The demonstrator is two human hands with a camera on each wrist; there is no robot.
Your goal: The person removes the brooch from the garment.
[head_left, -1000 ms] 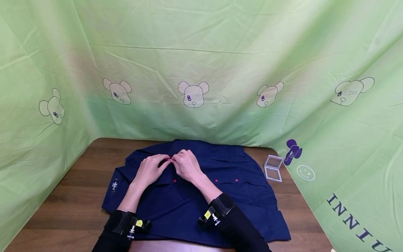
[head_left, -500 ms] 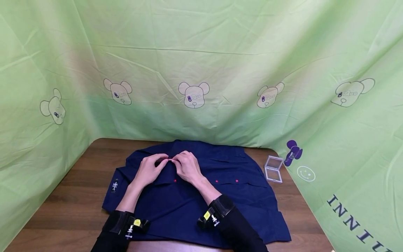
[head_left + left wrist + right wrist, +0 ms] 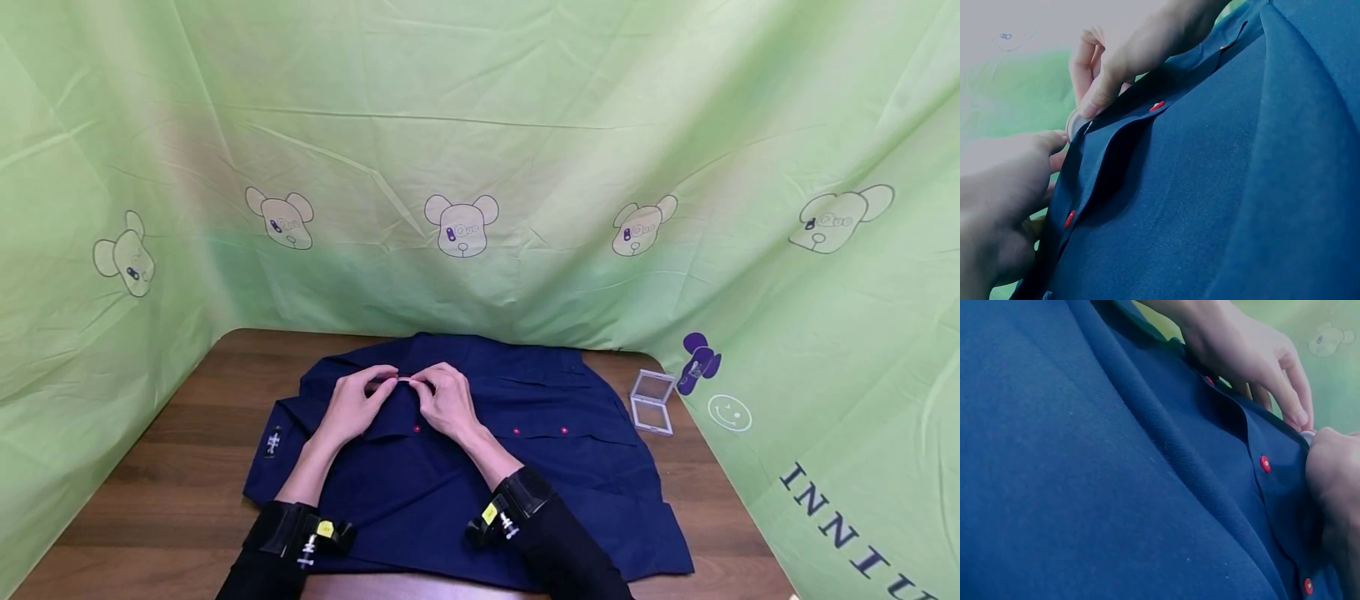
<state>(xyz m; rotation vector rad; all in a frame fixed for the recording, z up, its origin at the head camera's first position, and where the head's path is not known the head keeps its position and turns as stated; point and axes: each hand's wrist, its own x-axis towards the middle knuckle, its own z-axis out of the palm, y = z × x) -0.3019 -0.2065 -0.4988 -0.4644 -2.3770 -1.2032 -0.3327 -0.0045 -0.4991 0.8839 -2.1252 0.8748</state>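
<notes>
A navy garment (image 3: 420,500) with red buttons (image 3: 516,431) along its front placket lies spread on the table. Over its far part, both hands meet at a small, thin, pale curved strip (image 3: 405,380) with a pinkish edge. My left hand (image 3: 356,404) pinches one end between thumb and fingertips. At the other end, the thumb and fingers of my right hand (image 3: 448,403) pinch it. In the left wrist view the strip (image 3: 1073,124) bows whitish beside the garment's edge; its exact kind I cannot tell. Near it, a red button (image 3: 1265,464) sits on the placket in the right wrist view.
An open, hinged clear case (image 3: 651,414) stands at the right of the wooden table (image 3: 172,450). Green printed cloth (image 3: 465,100) encloses the back and sides. A small dark tag with white marks (image 3: 273,442) is at the garment's left end.
The fingertips have drawn slightly apart, so more of the pale strip shows between them, now bowed. The right hand has shifted slightly downward. Garment and case stay in place.
</notes>
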